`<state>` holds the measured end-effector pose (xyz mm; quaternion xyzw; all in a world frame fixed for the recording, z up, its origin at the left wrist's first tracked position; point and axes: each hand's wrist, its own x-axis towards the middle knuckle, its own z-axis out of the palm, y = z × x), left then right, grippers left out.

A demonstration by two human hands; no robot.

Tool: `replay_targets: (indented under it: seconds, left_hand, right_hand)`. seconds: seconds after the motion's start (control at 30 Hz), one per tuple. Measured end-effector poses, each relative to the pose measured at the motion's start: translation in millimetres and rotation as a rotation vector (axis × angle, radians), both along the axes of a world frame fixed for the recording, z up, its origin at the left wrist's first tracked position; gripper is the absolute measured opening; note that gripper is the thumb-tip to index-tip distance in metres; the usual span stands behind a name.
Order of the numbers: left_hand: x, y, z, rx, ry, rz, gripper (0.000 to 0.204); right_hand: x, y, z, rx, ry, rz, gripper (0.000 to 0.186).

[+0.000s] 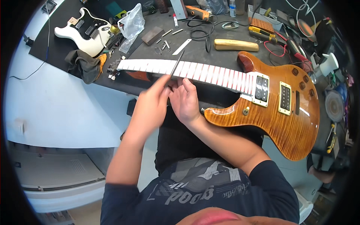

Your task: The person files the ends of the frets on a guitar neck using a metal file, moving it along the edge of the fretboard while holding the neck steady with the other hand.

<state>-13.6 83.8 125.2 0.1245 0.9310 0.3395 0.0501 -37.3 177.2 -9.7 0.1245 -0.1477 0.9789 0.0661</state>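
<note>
Left hand [153, 101] pinched a thin stick [178, 62], right hand [186, 103] cupped loosely by the neck [197, 72], where tape [150, 66] seemed all on, none off yet

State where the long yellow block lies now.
In the head view, the long yellow block lies upper right of centre, just above the amber guitar, beside the coiled black cable.

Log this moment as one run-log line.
Left hand: grips slim dark tool across white-taped fretboard | Right hand: close beside left hand | Instrument: amber flame-top electric guitar
</note>
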Motion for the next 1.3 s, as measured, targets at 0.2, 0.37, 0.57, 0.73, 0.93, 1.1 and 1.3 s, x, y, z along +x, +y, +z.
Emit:
replay_targets:
  seconds: [0.2, 0.37, 0.57, 0.73, 0.93, 1.1, 1.3]
  left_hand:
    - [55.8, -30.0, -15.4, 0.064, 0.052, 0.045, 0.045]
    - [-29.1, 3.9, -4.1, 0.014, 0.098, -0.03, 0.041]
    - [82.4, -32.7, -15.3, 0.018, 0.04, 0.092, 0.043]
    - [-19.9, 3.9, -8.3, 0.018, 0.157, -0.027, 0.039]
    - [67.2, -31.5, -6.7, 0.027, -0.103, 0.117, 0.048]
    - [15.7, -12.1, -8.3, 0.054, 0.116, -0.009, 0.04]
    - [19.3, -12.6, -18.7, 0.031, 0.224, -0.043, 0.043]
  right_hand:
    - [1.9, -8.9, -6.9, 0.1, 0.062, 0.05, 0.055]
    - [-0.9, -9.6, 3.2, 0.013, 0.079, 0.04, 0.051]
    - [-0.2, -9.5, -8.0, 0.082, 0.057, 0.038, 0.055]
    - [5.9, -12.0, 13.8, -0.025, 0.037, -0.003, 0.046]
    - [-4.4, -1.7, -14.3, 0.059, 0.077, 0.06, 0.056]
    - [-2.2, -9.8, -0.4, -0.056, 0.07, 0.023, 0.044]
    - [1.6, -2.6, -4.0, 0.013, 0.082, 0.04, 0.052]
